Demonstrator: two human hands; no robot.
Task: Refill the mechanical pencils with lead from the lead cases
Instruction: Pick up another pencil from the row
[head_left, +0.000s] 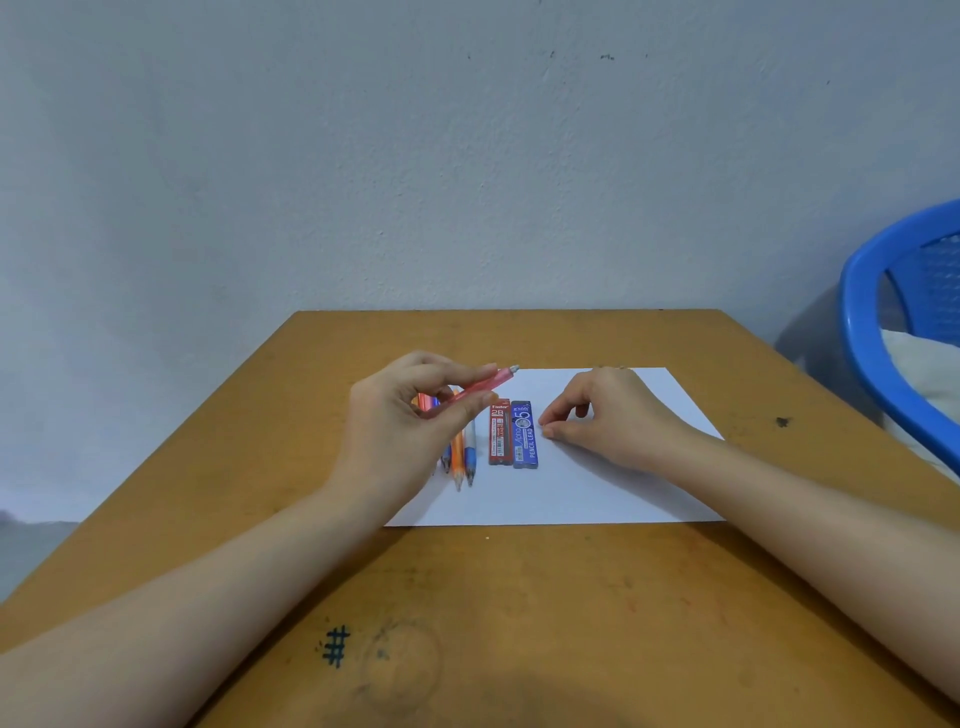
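Note:
My left hand (410, 415) holds a pink mechanical pencil (488, 383) between thumb and fingers, lifted above the paper with its capped end pointing right. Under that hand lie other pencils side by side: an orange one (457, 457), a blue-and-white one (470, 457) and others partly hidden. A red lead case (499, 432) and a blue lead case (524, 435) lie next to each other on the white paper (597, 483). My right hand (602, 415) rests on the paper just right of the blue case, fingers loosely curled, fingertips together; whether it pinches something is unclear.
The paper lies on a brown wooden table (519, 623) with a marker scribble near the front. A grey wall stands behind the table's far edge. A blue plastic chair (893, 332) sits at the right.

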